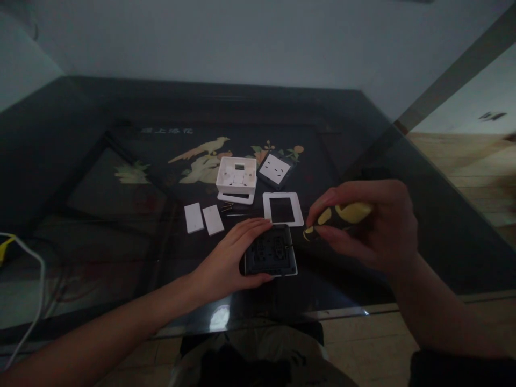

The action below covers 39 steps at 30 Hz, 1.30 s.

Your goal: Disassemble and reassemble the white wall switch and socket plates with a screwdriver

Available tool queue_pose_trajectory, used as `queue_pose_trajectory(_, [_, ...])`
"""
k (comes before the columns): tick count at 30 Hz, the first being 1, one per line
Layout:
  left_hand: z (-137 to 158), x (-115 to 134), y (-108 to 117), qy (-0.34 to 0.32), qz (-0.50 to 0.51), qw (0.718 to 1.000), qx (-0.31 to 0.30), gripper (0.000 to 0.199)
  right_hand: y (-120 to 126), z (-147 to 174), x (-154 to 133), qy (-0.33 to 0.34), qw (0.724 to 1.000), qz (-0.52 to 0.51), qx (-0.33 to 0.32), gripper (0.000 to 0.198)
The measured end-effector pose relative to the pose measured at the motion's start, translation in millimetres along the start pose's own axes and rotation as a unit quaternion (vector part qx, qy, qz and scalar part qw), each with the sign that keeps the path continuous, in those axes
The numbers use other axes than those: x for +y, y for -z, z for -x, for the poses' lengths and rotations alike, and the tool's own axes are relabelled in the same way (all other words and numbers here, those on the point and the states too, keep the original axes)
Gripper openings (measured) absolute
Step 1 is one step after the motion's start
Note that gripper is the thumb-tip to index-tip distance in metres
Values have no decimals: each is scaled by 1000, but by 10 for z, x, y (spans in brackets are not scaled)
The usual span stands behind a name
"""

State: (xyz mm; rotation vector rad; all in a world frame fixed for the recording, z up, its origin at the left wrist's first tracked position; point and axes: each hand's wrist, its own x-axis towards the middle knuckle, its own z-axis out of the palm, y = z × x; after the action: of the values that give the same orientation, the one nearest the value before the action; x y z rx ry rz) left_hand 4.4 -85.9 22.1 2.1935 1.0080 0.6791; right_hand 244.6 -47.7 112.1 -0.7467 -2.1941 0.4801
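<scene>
My left hand (229,257) is closed around the side of a black wall switch module (269,252), thumb at its near edge and fingers at its far edge. A white rim shows below the module. To its right, my right hand (368,226) is wrapped round a yellow and black screwdriver (353,212). The screwdriver points left toward the module's right side; its shaft is too dark to follow. Just beyond the module lies a white square frame (296,209). Two white rectangular switch covers (194,217) rest left of it, with a few small screws (226,206) nearby.
Farther back on the dark glass table (342,123) a white wall box (237,173) sits on another white frame (236,199). Beside it is a socket module (275,170) with a white face. A white cable (41,274) runs along the left.
</scene>
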Motion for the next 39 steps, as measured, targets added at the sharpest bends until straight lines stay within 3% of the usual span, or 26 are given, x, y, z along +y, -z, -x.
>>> queue_pose_trajectory(7, [37, 1, -54, 5, 2, 1000, 17, 77, 7, -76, -27, 16, 999, 23, -38, 20])
queue_pose_trajectory(15, [22, 0, -57, -7, 11, 1000, 23, 78, 101, -294, -119, 34, 986, 46, -156, 21])
queue_pose_trajectory(19, [1, 10, -37, 12, 30, 999, 14, 81, 191, -382, -167, 10, 979, 54, -199, 19])
queue_pose_trajectory(25, [7, 2, -42, 29, 46, 998, 15, 82, 245, -343, -141, 33, 979, 30, -198, 20])
queue_pose_trajectory(33, [10, 3, -32, 20, 25, 999, 13, 79, 153, -257, -111, 39, 989, 66, -126, 15])
queue_pose_trajectory(39, [13, -13, -41, 7, 22, 1000, 10, 78, 213, -318, -143, 11, 985, 57, -162, 23])
